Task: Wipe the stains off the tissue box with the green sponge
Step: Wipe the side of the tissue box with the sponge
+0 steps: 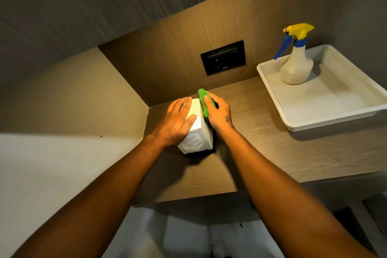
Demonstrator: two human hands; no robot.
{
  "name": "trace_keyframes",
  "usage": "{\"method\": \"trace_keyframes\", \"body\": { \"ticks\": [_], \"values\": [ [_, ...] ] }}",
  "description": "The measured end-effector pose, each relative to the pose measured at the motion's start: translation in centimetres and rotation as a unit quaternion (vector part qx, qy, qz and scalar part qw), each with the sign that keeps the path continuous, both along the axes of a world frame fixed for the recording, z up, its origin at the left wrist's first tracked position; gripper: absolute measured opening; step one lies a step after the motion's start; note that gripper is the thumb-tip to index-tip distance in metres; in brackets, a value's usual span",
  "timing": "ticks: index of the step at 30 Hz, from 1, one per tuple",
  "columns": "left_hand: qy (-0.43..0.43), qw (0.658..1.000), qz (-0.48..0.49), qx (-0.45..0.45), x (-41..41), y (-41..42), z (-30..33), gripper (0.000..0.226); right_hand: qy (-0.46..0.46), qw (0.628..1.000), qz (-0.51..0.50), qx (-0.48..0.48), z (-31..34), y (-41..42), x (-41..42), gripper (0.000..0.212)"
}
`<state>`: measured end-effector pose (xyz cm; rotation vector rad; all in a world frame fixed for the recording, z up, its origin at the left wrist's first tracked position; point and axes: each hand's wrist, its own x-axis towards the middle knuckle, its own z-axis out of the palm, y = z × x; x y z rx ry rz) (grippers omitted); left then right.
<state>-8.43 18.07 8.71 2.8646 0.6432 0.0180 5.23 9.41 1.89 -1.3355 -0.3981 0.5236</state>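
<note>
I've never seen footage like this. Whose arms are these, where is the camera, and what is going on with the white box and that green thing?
There is no machine here: these are a person's two bare arms, filmed by one wide-angle camera worn on the head, looking forward and down. That is why the arms seem to reach out from the bottom of the picture.

The left hand lies flat on top of a white tissue box, steadying it on a wooden counter. The right hand has its grip on a green sponge, pressed against the box's right side to wipe it.

To the right sits a white tray with a spray bottle standing in it. A dark wall socket is set into the back panel.
</note>
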Motion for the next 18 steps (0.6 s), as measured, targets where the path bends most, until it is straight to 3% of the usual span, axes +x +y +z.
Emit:
{"method": "trace_keyframes", "body": {
  "ticks": [6,12,18],
  "values": [
    [-0.002,1.000,-0.002,-0.005,0.0,-0.1,0.0,0.075,0.084,0.995,0.004,-0.047,-2.6,-2.8,-1.7,0.035],
    [-0.005,1.000,-0.003,0.004,-0.1,-0.2,0.1,0.075,-0.042,0.997,-0.063,0.013,-0.8,-4.5,-5.0,0.035],
    [0.005,1.000,-0.002,-0.003,0.0,-0.4,0.5,0.078,0.005,0.999,-0.023,-0.049,0.1,-1.1,-0.6,0.035]
  ]
}}
